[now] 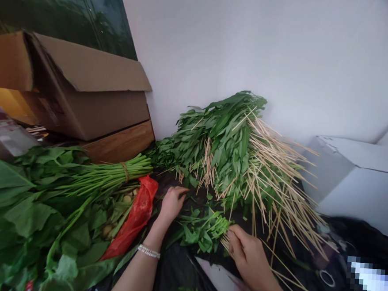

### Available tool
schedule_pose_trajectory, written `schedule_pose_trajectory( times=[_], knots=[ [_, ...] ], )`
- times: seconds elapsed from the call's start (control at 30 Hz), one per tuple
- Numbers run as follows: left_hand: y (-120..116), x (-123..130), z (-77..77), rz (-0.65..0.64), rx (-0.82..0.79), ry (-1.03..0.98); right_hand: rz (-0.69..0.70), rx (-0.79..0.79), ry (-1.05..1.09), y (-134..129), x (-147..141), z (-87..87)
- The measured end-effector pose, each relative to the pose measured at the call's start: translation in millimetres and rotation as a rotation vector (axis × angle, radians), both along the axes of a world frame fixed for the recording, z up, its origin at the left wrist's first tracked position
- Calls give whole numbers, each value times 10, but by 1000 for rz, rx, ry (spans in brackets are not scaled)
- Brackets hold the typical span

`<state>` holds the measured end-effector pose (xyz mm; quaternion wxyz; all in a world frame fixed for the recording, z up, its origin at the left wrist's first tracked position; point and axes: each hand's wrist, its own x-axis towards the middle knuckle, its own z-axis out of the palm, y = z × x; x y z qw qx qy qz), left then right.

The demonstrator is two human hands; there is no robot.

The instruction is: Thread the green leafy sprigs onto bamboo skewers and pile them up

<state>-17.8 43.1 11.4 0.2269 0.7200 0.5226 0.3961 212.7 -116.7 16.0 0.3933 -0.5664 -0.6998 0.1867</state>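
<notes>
My right hand (248,253) is closed around the thin wooden skewers (224,241) of a small bunch of skewered leafy greens (204,230). Its folded green stems lie just past my fingertips. My left hand (172,202), with a beaded bracelet at the wrist, is over the dark surface left of that bunch. Its index finger stretches toward the pile and the thumb stands apart; nothing shows between them. Behind both hands rises a large heap of leafy greens on skewers (227,143), the bare stick ends fanning out to the right.
At left lie a tied bunch of green stems (112,171), broad leaves (25,222) and a red plastic bag (135,219). An opened cardboard box (110,111) stands behind them. A white box (363,188) is at right. Black plastic sheeting (178,273) covers the near area.
</notes>
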Motion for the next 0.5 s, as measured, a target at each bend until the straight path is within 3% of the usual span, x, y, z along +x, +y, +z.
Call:
schedule_pose_trajectory(
  times=[0.27,0.5],
  knots=[
    [-32,138,16,-78,56,255,5,36,-7,7,-4,-38],
    [-118,148,182,-18,117,172,13,4,6,5,-10,-31]
  ],
)
